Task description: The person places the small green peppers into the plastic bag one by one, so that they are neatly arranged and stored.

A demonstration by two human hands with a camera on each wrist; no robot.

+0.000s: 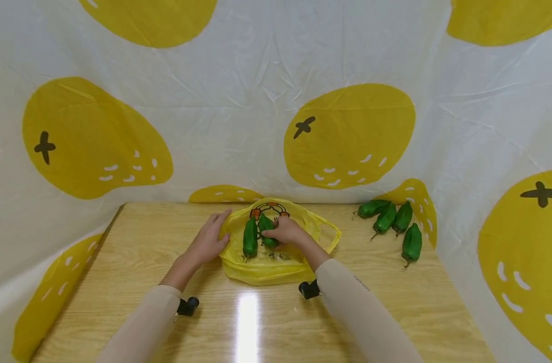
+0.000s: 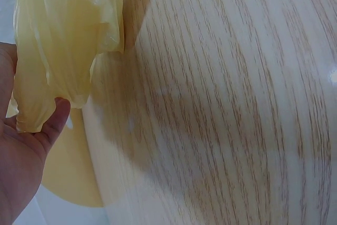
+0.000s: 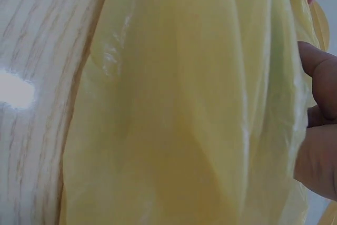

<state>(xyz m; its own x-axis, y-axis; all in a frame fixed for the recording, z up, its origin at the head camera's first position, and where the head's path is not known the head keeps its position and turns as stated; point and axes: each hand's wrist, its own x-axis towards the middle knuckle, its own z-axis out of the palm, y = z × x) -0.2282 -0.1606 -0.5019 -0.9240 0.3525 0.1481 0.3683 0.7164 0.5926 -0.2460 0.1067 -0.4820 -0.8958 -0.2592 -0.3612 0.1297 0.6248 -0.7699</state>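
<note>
A yellow plastic bag (image 1: 267,275) lies open on the wooden table, its mouth facing up and showing a printed drawing inside. My left hand (image 1: 211,237) holds the bag's left edge; in the left wrist view the thumb (image 2: 57,119) presses against the thin plastic. Inside the bag, a green pepper (image 1: 250,239) lies on the left. Beside it my right hand (image 1: 288,231) grips a second green pepper (image 1: 268,233) within the bag's mouth. The bag's side hides that pepper in the right wrist view, where part of the right hand (image 3: 321,125) shows behind the plastic.
Several green peppers (image 1: 386,218) lie together at the table's back right, with one pepper (image 1: 411,244) slightly nearer. A white cloth (image 1: 239,151) printed with yellow fruit hangs behind and at both sides of the table (image 1: 167,227). A bag handle (image 1: 332,234) sticks out to the right.
</note>
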